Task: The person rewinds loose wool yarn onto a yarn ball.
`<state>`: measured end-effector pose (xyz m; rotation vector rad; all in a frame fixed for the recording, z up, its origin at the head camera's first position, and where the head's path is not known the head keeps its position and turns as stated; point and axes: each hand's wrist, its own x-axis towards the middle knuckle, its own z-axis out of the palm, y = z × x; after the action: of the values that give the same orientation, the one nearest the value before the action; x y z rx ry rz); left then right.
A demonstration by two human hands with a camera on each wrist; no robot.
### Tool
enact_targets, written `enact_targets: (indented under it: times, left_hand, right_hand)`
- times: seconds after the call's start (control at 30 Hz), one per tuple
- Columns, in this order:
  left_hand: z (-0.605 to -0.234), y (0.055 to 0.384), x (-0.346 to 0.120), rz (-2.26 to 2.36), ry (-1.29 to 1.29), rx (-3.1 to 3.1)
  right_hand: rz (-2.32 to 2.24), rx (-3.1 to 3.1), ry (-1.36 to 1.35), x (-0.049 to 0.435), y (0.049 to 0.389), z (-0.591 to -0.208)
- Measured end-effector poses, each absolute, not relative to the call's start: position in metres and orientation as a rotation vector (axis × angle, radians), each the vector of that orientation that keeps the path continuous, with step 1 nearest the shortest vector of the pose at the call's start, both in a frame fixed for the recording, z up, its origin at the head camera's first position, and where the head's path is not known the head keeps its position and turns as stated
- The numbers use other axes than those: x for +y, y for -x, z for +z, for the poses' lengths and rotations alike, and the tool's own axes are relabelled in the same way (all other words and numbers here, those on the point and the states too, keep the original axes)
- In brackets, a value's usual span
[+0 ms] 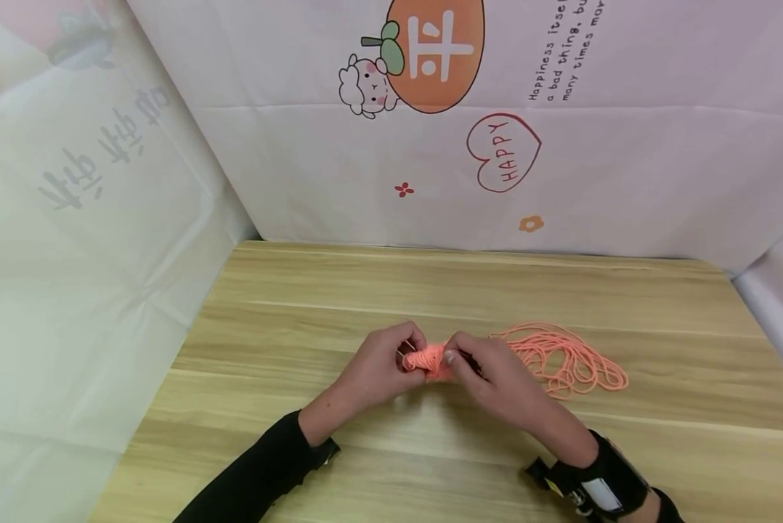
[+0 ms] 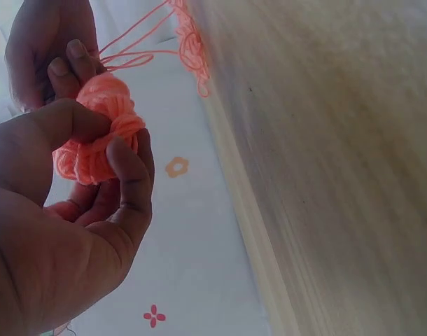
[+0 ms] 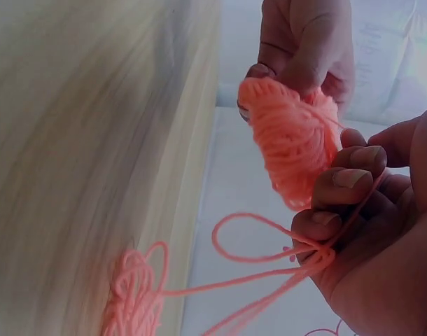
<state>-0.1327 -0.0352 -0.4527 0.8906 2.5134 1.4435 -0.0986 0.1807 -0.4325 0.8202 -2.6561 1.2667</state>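
Note:
A small wound ball of coral yarn (image 1: 432, 358) is held just above the table between both hands. My left hand (image 1: 380, 362) grips its left end, thumb and fingers curled round it; the left wrist view shows the fingers wrapped about the yarn ball (image 2: 105, 143). At the ball's other side my right hand (image 1: 496, 374) pinches a yarn strand. In the right wrist view that hand (image 3: 381, 203) has curled fingers, with strands and a loop of yarn (image 3: 252, 238) trailing from the palm. The wound ball (image 3: 290, 140) appears there beside its fingertips.
A loose heap of the same yarn (image 1: 568, 359) lies on the wooden table (image 1: 267, 305) right of the hands, joined to them by strands. Behind the table hangs a white printed cloth (image 1: 333, 181); another white cloth (image 1: 104, 290) hangs at the left.

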Motion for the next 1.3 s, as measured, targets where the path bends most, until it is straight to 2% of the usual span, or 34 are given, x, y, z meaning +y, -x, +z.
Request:
enact_targets:
  times: [0.4, 0.63, 0.83, 1.07, 1.3]
  left_hand:
    - [-0.454, 0.132, -0.037, 1.434, -1.007, 2.406]
    - [-0.456, 0.134, -0.037, 1.443, -1.107, 2.327]
    - [-0.454, 0.134, -0.036, 1.517, -1.139, 2.172]
    - [-0.448, 0.133, -0.038, 1.679, -1.07, 2.002]
    - [-0.438, 0.131, -0.038, 1.77, -0.982, 1.994]
  right_hand:
    - [1.311, -2.624, -0.756, 0.177, 0.093, -0.399]
    - [1.398, -2.664, -0.788, 0.192, 0.107, -0.435]
    - [1.455, -2.684, -0.775, 0.196, 0.11, -0.44]
    - [1.441, -2.678, -0.731, 0.193, 0.111, -0.441]
    - [1.48, -2.649, -0.806, 0.189, 0.111, -0.445]
